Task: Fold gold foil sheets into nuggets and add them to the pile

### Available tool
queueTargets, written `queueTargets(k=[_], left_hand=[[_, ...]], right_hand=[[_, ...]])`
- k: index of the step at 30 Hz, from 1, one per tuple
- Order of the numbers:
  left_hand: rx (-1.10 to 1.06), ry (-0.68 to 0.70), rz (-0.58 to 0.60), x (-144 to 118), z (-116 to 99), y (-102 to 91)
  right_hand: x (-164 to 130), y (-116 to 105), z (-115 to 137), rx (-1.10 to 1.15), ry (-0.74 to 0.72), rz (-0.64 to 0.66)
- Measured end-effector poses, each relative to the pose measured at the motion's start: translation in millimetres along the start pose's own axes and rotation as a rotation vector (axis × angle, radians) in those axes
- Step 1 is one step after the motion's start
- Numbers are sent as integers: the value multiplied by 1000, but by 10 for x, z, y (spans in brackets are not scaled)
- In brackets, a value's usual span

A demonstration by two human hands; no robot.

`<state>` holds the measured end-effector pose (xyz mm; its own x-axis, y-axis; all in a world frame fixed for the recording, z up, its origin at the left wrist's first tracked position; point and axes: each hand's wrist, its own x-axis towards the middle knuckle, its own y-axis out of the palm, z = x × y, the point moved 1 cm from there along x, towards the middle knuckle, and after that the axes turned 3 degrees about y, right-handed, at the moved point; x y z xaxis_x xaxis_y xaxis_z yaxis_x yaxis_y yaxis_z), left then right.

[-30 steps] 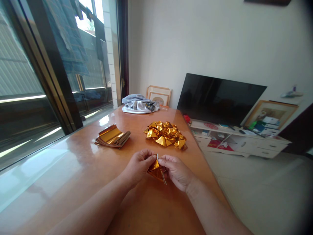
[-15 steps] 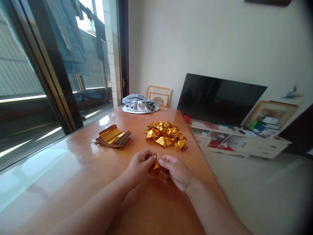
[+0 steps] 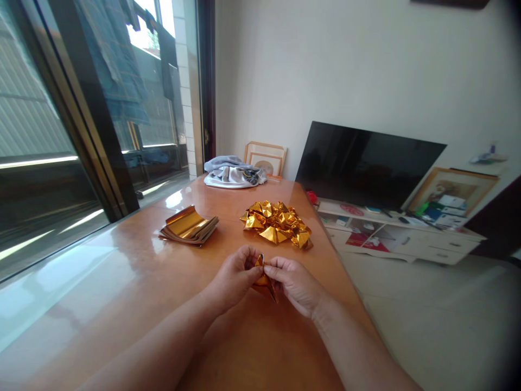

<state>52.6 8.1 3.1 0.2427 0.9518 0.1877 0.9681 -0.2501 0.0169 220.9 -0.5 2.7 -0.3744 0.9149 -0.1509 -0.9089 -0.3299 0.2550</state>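
Between my two hands, just above the table, is a partly folded piece of gold foil paper [image 3: 267, 285]. My left hand [image 3: 238, 274] pinches its left side between thumb and fingers. On the other side, my right hand [image 3: 291, 279] grips the right edge, thumb on top and the other fingers curled behind. A pointed tip of the foil sticks up between the thumbs. Beyond my hands lies a heap of folded gold foil pieces [image 3: 277, 224]. To the left rests a stack of gold foil sheets [image 3: 189, 226], its top sheet curling up.
The glossy wooden table [image 3: 122, 304] runs away from me, its right edge near my right forearm. Bundled grey and white cloth [image 3: 232, 176] lies at the far end. A television [image 3: 366, 165] stands on a white cabinet [image 3: 427, 244] to the right; a glass door [image 3: 85, 136] is at left.
The foil between my hands has been folded narrower, and its tip now stands up more. My left thumb has shifted slightly down along it. The heap and the stack are unchanged.
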Motion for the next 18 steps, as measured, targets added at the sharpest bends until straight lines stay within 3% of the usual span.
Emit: queueTargets(k=[8, 18], left_hand=[[-152, -76, -14, -20, -94, 26], [-69, -50, -30, -7, -142, -19]], right_hand=[[-35, 41, 71, -39, 23, -38], [-39, 65, 92, -172, -8, -137]])
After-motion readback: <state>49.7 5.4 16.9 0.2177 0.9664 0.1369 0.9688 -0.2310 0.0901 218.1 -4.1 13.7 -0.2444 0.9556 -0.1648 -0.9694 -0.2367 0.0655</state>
